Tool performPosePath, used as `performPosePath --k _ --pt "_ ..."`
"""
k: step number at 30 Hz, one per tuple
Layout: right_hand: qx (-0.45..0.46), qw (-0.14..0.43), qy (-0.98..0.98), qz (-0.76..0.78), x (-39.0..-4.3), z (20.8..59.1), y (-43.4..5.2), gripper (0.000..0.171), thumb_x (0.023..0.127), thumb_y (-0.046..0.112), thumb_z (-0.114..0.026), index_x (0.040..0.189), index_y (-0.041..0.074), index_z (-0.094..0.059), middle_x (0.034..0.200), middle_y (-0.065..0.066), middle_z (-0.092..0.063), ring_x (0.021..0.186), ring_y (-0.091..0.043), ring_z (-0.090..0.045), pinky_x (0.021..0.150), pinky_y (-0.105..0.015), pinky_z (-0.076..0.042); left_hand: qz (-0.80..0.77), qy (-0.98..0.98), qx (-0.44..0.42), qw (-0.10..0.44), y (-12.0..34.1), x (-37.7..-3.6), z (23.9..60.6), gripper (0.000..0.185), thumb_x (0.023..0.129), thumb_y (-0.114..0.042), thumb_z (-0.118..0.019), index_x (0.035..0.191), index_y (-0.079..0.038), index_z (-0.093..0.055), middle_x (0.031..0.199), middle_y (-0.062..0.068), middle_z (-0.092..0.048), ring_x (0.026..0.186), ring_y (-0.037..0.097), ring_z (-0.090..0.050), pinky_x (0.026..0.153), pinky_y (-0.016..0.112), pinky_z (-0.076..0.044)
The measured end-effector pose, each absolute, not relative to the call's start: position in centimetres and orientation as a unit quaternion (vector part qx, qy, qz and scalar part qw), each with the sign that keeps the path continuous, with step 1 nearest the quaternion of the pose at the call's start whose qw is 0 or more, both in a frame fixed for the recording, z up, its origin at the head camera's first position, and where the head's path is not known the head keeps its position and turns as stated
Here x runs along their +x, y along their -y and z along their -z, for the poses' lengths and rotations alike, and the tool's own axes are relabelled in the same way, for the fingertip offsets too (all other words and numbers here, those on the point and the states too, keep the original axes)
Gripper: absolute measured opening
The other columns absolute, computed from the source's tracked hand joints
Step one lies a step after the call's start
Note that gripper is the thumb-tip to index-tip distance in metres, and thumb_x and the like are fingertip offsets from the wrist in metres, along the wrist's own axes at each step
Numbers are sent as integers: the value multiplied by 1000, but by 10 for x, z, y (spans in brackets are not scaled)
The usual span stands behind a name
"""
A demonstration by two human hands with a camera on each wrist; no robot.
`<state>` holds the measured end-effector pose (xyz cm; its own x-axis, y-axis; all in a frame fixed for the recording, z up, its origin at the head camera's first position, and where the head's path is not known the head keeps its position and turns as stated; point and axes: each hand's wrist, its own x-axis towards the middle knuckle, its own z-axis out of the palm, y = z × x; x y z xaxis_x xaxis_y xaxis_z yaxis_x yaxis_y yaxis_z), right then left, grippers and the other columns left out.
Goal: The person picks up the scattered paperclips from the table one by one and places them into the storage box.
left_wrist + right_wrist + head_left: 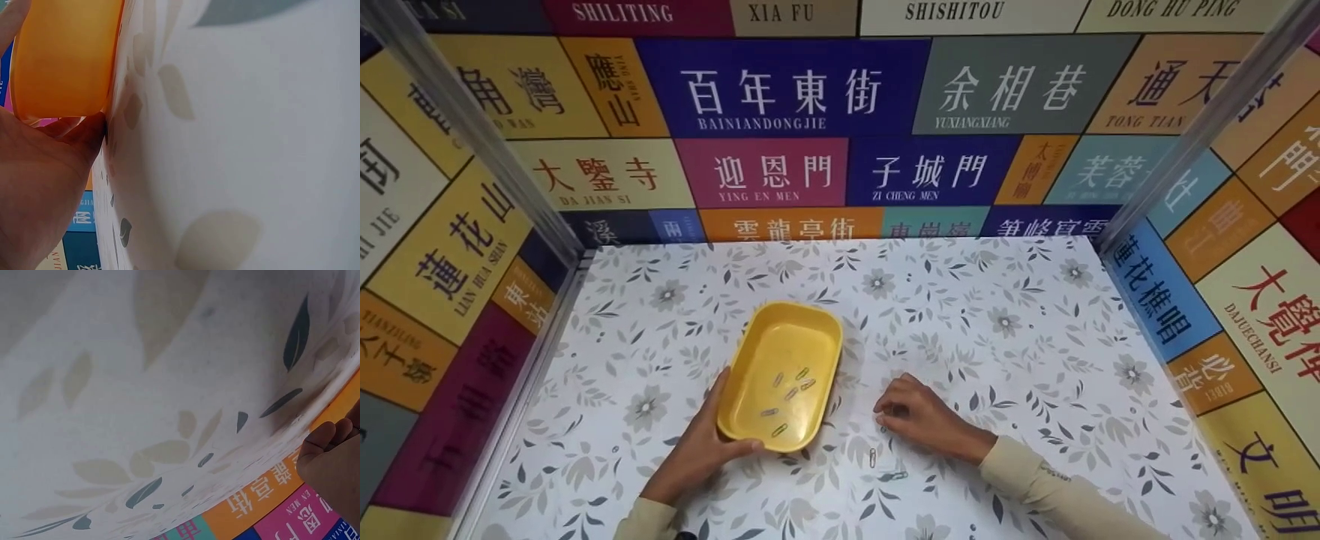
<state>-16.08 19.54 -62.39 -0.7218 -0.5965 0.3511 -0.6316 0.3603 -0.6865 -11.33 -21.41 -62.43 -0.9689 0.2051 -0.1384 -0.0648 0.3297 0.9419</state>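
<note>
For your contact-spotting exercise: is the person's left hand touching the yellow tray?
Touching. The head view shows the left hand gripping the yellow tray at its near corner, thumb on the rim.

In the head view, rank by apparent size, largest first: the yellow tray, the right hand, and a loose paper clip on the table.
1. Yellow tray, clearly largest.
2. Right hand, smaller than the tray.
3. Paper clip, tiny by comparison.

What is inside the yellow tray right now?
The shallow yellow plastic tray holds about six small metal paper clips, loose on its floor. The left hand grips its near edge, so the floor under that rim is hidden.
</note>
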Motion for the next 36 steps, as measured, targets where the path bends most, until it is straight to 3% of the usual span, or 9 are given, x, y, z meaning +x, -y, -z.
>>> performPosePath --k 10,22,36 --pt "398 -8 817 -417 -152 635 -197 11 92 3 -86 99 10 -83 94 3 -71 90 -14 -57 80 -31 -50 -576 -807 41 122 213 -115 624 140 80 -34 -101 179 -21 -3 185 9 -8 170 35 -10 135 60 -5" --pt "463 -25 803 -373 -149 635 -196 11 95 16 -87 106 15 -86 99 3 -69 96 -12 -57 88 -32 -48 -578 -806 42 121 213 -114 623 139 81 -33 -100 179 -20 -3 185 9 -8 170 34 -8 136 58 -4" --pt "493 -50 787 -367 -148 634 -198 10 102 19 -80 110 19 -86 102 3 -67 100 -12 -56 93 -34 -48 -573 -810 42 119 213 -114 624 142 78 -35 -102 179 -22 -3 185 6 -9 170 34 -8 135 60 -4"
